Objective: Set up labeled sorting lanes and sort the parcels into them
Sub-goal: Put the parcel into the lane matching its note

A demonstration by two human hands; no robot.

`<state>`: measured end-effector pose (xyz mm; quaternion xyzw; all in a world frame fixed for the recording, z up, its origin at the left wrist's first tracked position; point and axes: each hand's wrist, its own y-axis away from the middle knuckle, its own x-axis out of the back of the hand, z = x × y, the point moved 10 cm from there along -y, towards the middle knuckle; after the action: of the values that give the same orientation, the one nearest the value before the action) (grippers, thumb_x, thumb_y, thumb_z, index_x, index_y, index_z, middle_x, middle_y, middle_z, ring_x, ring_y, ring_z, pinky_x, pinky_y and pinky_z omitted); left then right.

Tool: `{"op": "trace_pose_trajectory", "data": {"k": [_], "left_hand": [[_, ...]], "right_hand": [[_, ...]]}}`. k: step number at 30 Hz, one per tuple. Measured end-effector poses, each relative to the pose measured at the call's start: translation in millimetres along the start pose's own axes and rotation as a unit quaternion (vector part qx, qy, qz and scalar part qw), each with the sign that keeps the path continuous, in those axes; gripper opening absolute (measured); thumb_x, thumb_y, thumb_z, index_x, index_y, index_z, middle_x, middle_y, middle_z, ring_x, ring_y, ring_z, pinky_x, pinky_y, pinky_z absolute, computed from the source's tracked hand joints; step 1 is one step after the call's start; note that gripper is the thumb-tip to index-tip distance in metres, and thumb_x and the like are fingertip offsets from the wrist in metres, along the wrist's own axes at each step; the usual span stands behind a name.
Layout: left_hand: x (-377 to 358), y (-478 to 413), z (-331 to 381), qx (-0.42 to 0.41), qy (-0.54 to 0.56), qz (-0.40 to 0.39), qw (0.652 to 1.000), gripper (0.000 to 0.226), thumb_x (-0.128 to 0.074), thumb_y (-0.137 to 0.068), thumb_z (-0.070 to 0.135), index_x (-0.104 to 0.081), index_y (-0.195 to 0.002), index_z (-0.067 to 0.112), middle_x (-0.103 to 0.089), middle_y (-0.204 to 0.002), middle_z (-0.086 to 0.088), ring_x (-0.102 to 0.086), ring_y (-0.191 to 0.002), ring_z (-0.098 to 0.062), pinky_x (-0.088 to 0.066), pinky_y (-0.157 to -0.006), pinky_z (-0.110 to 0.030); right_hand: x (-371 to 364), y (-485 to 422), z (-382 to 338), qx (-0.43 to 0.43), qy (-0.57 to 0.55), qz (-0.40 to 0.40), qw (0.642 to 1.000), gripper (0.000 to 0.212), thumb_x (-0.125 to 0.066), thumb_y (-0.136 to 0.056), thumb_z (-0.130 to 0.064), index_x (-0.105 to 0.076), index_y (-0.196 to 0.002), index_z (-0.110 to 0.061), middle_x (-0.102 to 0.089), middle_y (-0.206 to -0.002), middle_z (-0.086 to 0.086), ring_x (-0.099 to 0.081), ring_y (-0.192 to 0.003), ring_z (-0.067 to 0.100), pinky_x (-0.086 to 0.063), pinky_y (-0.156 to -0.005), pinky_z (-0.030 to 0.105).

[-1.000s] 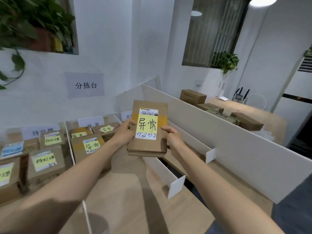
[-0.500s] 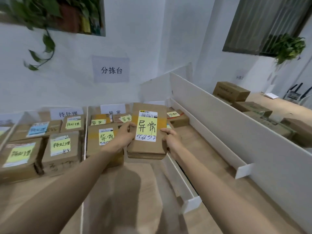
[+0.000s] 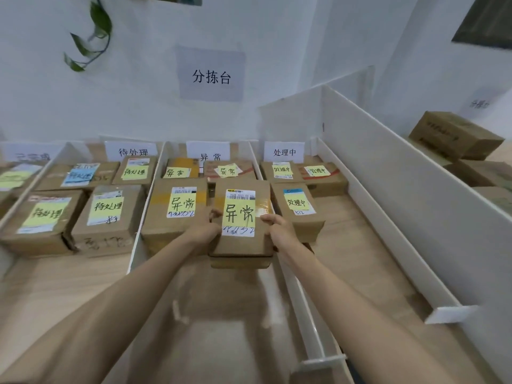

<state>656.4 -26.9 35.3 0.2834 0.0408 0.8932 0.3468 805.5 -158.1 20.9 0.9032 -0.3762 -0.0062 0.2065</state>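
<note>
**A:** Head camera first. What are the hands doing?

**B:** Both grip one flat brown cardboard parcel (image 3: 240,225) bearing a white shipping label and a yellow handwritten note reading 异常. The left hand (image 3: 206,227) curls round its left edge, and the right hand (image 3: 278,228) curls round its right edge.

**A:** Where is it?

**B:** It is over the middle lane, the one whose white paper sign (image 3: 208,152) at the back reads 异常. On its left, just beside it, lies a larger brown box (image 3: 177,212) with the same yellow note. Its right edge is close to the low white divider (image 3: 304,309) that bounds this lane. Just past that edge sits a small brown box marked 处理中 (image 3: 297,206).

**A:** Is it resting on the wood?

**B:** I cannot tell. The parcel hides the light wooden tabletop (image 3: 227,314) beneath it.

**A:** What else is in view?

**B:** Two more 异常 boxes stand at the back of the lane. Several boxes fill the 待处理 lane on the left. A grey wall sheet reading 分拣台 (image 3: 212,76) hangs above. On the right is a tall white partition (image 3: 401,189), with brown cartons (image 3: 454,134) beyond it.
</note>
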Motion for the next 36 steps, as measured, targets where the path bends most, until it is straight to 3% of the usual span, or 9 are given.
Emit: {"op": "trace_pose_trajectory", "data": {"k": [5,8,12,16,19,22,26,33,36], "left_hand": [[-10.4,-21.3,-21.4,0.034,0.009,-0.012,0.999,0.044,-0.054,-0.086,-0.001,-0.044,-0.126,0.015,-0.05,-0.132,-0.007,-0.046,-0.121,-0.025,-0.044,-0.097,-0.035],[-18.7,-30.2,-27.0,0.047,0.004,-0.017,0.999,0.049,-0.051,-0.085,-0.006,-0.041,-0.13,0.012,-0.046,-0.125,-0.004,-0.047,-0.112,-0.021,-0.045,-0.084,-0.027],[-30.5,-43.7,-35.1,0.059,0.014,-0.023,0.998,0.052,-0.051,-0.084,-0.008,-0.039,-0.13,0.012,-0.047,-0.131,-0.008,-0.046,-0.112,-0.018,-0.047,-0.086,-0.028],[-43.3,-52.8,-49.1,0.096,0.051,-0.043,0.993,0.056,-0.049,-0.082,-0.009,-0.034,-0.13,0.016,-0.048,-0.128,-0.008,-0.053,-0.104,-0.02,-0.053,-0.073,-0.027],[-47.4,-58.9,-56.4,0.105,0.064,-0.036,0.992,0.057,-0.045,-0.082,-0.01,-0.034,-0.132,0.014,-0.049,-0.125,-0.011,-0.053,-0.099,-0.02,-0.052,-0.08,-0.034],[-52.4,-66.4,-56.7,0.103,0.084,-0.031,0.991,0.056,-0.049,-0.086,-0.005,-0.032,-0.137,0.013,-0.049,-0.122,-0.009,-0.052,-0.095,-0.02,-0.049,-0.071,-0.031],[-53.6,-81.0,-59.2,0.11,0.113,-0.012,0.987,0.058,-0.049,-0.088,-0.003,-0.031,-0.14,0.017,-0.05,-0.13,-0.009,-0.052,-0.107,-0.022,-0.05,-0.094,-0.041],[-49.6,-102.4,-49.8,0.092,0.101,0.018,0.99,0.056,-0.039,-0.091,-0.006,-0.032,-0.142,0.016,-0.047,-0.136,-0.009,-0.051,-0.1,-0.02,-0.048,-0.094,-0.043],[-46.4,-106.7,-43.5,0.057,0.021,0.026,0.998,0.055,-0.044,-0.092,-0.005,-0.032,-0.143,0.012,-0.042,-0.14,-0.009,-0.045,-0.12,-0.025,-0.043,-0.102,-0.037]], "right_hand": [[-7.1,-26.3,13.5,-0.021,0.003,-0.01,1.0,0.04,-0.034,-0.093,0.005,-0.063,-0.106,-0.019,-0.062,-0.112,0.005,-0.06,-0.086,0.013,-0.051,-0.063,0.02],[-7.5,-42.6,24.5,-0.039,0.004,-0.003,0.999,0.039,-0.034,-0.094,0.002,-0.063,-0.107,-0.02,-0.062,-0.115,0.005,-0.061,-0.094,0.018,-0.055,-0.075,0.027],[-9.4,-59.6,37.1,-0.058,0.014,0.0,0.998,0.037,-0.033,-0.096,-0.001,-0.061,-0.11,-0.02,-0.06,-0.107,0.002,-0.058,-0.082,0.012,-0.052,-0.068,0.026],[-10.9,-77.1,49.1,-0.067,0.02,0.009,0.998,0.038,-0.031,-0.094,0.002,-0.061,-0.109,-0.017,-0.058,-0.108,0.001,-0.056,-0.084,0.012,-0.05,-0.069,0.024],[-13.6,-88.1,57.4,-0.069,0.016,0.014,0.997,0.04,-0.031,-0.091,0.004,-0.061,-0.105,-0.019,-0.059,-0.119,0.004,-0.056,-0.107,0.023,-0.05,-0.092,0.034],[-17.4,-98.8,63.2,-0.078,0.006,0.017,0.997,0.041,-0.031,-0.091,0.003,-0.061,-0.108,-0.02,-0.058,-0.123,0.004,-0.054,-0.113,0.024,-0.047,-0.1,0.039],[-21.5,-116.4,63.6,-0.087,-0.01,0.01,0.996,0.047,-0.03,-0.092,0.003,-0.063,-0.116,-0.021,-0.058,-0.125,0.004,-0.054,-0.115,0.024,-0.048,-0.101,0.039],[-26.6,-142.6,53.8,-0.078,-0.001,-0.004,0.997,0.049,-0.03,-0.092,0.005,-0.063,-0.111,-0.026,-0.058,-0.124,0.002,-0.054,-0.113,0.023,-0.048,-0.1,0.039],[-26.4,-144.9,46.7,-0.066,0.006,-0.011,0.998,0.05,-0.03,-0.092,0.007,-0.062,-0.113,-0.023,-0.057,-0.123,0.002,-0.056,-0.106,0.021,-0.05,-0.097,0.037]]}}
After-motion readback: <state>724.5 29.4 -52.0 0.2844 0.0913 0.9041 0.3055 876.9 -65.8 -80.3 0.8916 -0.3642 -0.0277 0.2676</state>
